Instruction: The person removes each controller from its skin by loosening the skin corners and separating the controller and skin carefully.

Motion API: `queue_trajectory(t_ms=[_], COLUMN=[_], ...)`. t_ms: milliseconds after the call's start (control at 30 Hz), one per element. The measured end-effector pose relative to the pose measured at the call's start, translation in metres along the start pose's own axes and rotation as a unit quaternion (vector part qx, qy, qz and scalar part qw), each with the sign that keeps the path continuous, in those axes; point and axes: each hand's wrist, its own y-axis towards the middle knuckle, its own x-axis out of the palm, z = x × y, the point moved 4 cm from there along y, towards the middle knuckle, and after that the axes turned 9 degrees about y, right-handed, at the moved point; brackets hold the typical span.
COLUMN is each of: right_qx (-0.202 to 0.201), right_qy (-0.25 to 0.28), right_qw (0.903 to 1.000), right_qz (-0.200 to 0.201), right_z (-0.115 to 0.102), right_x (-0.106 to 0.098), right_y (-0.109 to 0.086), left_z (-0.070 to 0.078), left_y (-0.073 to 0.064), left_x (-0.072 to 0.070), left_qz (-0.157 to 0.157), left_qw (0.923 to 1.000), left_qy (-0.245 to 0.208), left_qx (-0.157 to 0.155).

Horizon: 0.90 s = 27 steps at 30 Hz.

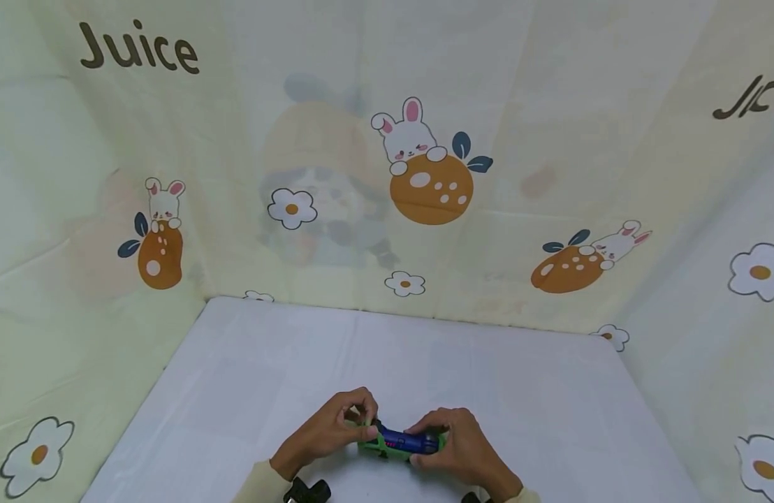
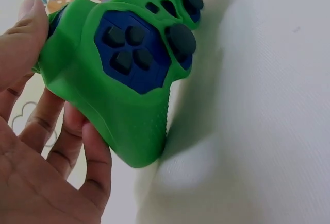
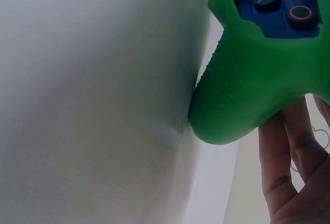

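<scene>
A blue game controller (image 1: 412, 443) in a green silicone cover (image 2: 134, 131) stands on its edge, grips down, on the white table. My left hand (image 1: 337, 427) pinches the cover near the controller's left shoulder, its thumb (image 2: 26, 33) against the green edge and the other fingers behind the left grip. The right hand (image 1: 462, 447) holds the opposite end, with fingers (image 3: 283, 152) behind the right grip. In the left wrist view the dark direction buttons (image 2: 126, 49) and a thumbstick (image 2: 181, 39) show; the right wrist view has the cross and circle buttons (image 3: 301, 15).
The white tabletop (image 1: 299, 356) spreads behind and beside the hands. Cream curtains (image 1: 337, 154) printed with rabbits, oranges and flowers hang along the back and both sides. Dark wrist-camera mounts (image 1: 307, 491) sit at the wrists.
</scene>
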Motion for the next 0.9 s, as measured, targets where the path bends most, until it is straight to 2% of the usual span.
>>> queue_trajectory(t_ms=[267, 400, 500, 633, 733, 800, 900], right_qx=[0.029, 0.018, 0.016, 0.028, 0.022, 0.013, 0.012], right_qy=[0.013, 0.01, 0.008, 0.007, 0.01, 0.013, 0.014], right_qw=[0.9995, 0.9997, 0.9998, 0.9995, 0.9996, 0.9997, 0.9997], right_qz=[-0.006, -0.009, -0.008, -0.011, -0.015, -0.015, -0.017], right_z=[0.002, 0.002, 0.003, 0.005, 0.005, 0.004, 0.003], right_x=[-0.001, -0.003, -0.005, -0.006, -0.004, -0.003, -0.002], right_y=[0.002, 0.003, 0.004, 0.004, 0.004, 0.004, 0.004], left_z=[-0.006, -0.001, 0.007, 0.016, 0.022, 0.028, 0.04], left_y=[-0.014, -0.015, -0.012, -0.008, -0.005, -0.003, 0.001], left_x=[-0.006, -0.008, -0.009, -0.008, -0.006, -0.004, -0.002], left_qz=[0.051, 0.091, 0.105, 0.079, 0.052, 0.038, 0.017], left_qw=[0.9982, 0.993, 0.9878, 0.9861, 0.9844, 0.978, 0.9598], left_qy=[0.029, 0.072, 0.111, 0.144, 0.167, 0.205, 0.28], left_qx=[-0.009, -0.02, -0.029, -0.026, -0.016, -0.009, 0.001])
